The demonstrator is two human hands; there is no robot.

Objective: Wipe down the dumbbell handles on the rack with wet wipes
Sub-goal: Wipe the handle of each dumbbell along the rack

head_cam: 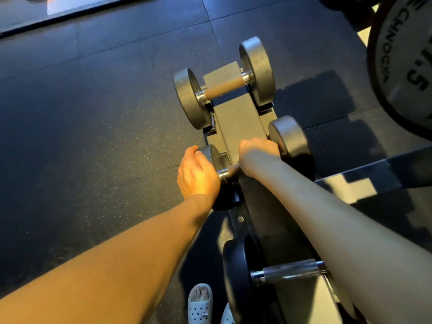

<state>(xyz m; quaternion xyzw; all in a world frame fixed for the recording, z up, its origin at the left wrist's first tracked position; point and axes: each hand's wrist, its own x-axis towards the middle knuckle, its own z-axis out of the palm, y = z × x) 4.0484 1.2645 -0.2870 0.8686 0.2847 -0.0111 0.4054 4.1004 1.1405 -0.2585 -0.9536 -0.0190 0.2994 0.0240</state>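
Nearest: two bare arms fill the foreground. The left forearm point(105, 265) comes up from the bottom-left corner and the right forearm point(350, 242) from the bottom-right, both stretched out and down toward the rack point(238, 120).
Right grip: the right grip point(258, 155) is closed over the handle of the middle dumbbell point(230, 170), knuckles up. The fingers curl down the far side and out of sight, and whatever lies under the palm is hidden.
Left grip: the left grip point(198, 174) is cupped on the left head of that same dumbbell, with the fingers bent over its top rim.
Between the hands: only a short stretch of chrome collar and bar shows.
Hand pose: the left wrist runs straight, the back of the hand lit warm orange. The right wrist sits in cooler shade, with the hand just beside the dumbbell's right head.
Middle dumbbell: it lies crosswise on the rack's middle step.
Rack: dark and stepped, running away from the camera.
Far dumbbell: the far dumbbell point(225, 87) has a tan handle and sits one step beyond, well apart from both hands.
Near dumbbell: the near dumbbell point(289, 270) is on the closest step, its knurled chrome handle passing under the right forearm.
Floor: the floor point(93, 113) is dark speckled rubber tiles.
Upper right: a big weight plate point(406, 66) with raised lettering.
Bottom edge: toes in a white perforated slipper point(199, 305), just left of the rack.
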